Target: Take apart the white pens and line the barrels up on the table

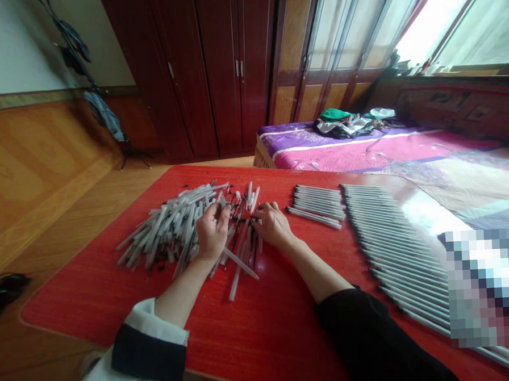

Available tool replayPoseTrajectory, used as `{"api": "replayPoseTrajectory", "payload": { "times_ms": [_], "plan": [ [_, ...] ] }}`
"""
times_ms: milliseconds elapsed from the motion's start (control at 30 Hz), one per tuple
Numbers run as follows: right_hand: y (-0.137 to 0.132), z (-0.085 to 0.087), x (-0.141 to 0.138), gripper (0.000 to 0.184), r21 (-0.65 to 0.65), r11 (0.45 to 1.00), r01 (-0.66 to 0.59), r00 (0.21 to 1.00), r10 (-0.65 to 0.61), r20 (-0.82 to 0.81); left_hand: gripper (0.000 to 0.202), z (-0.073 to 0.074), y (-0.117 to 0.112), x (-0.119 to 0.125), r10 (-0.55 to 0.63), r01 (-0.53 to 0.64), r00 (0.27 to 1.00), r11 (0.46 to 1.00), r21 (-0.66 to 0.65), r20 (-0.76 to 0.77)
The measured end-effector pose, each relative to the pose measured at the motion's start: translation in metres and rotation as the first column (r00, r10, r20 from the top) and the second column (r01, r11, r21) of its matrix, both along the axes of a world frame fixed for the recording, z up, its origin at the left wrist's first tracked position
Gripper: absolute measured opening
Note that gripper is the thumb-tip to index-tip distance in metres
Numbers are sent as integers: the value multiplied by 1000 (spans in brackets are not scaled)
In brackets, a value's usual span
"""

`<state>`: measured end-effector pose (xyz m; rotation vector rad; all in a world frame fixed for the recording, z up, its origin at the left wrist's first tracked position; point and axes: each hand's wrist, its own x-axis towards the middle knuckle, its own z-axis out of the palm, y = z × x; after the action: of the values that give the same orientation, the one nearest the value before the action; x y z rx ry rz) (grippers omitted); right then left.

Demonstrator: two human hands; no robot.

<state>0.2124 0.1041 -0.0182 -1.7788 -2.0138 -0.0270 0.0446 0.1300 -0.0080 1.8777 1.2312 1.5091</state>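
My left hand [213,231] is closed, thumb against fingers, with the end of a translucent pen barrel [222,202] showing at the fingertips. Beneath and left of it spreads a heap of loose translucent pen barrels [166,229]. My right hand [274,226] reaches down with bent fingers among thin dark pen refills [254,247] and small black parts. Its fingertips press together there, and what they grip is too small to make out. Several loose barrels [243,264] lie crosswise just in front of both hands.
On the red table [245,344], a short row of dark-tipped pens [319,203] lies right of my right hand. A longer row of pens [394,251] runs down the right side, partly under a pixelated patch. Behind stand a bed [354,148] and a wardrobe [218,73].
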Motion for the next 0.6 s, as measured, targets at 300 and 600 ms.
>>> {"api": "replayPoseTrajectory", "payload": {
  "times_ms": [300, 600],
  "plan": [
    [3, -6, -10, 16, 1, 1000, 5, 1000, -5, -11, 25, 3, -3, 1, -9, 11, 998, 999, 33, -59],
    [15, 3, -5, 8, -8, 997, -72, 354, 18, -935, 19, 5, -8, 4, -54, 82, 975, 989, 122, -215]
  ]
}}
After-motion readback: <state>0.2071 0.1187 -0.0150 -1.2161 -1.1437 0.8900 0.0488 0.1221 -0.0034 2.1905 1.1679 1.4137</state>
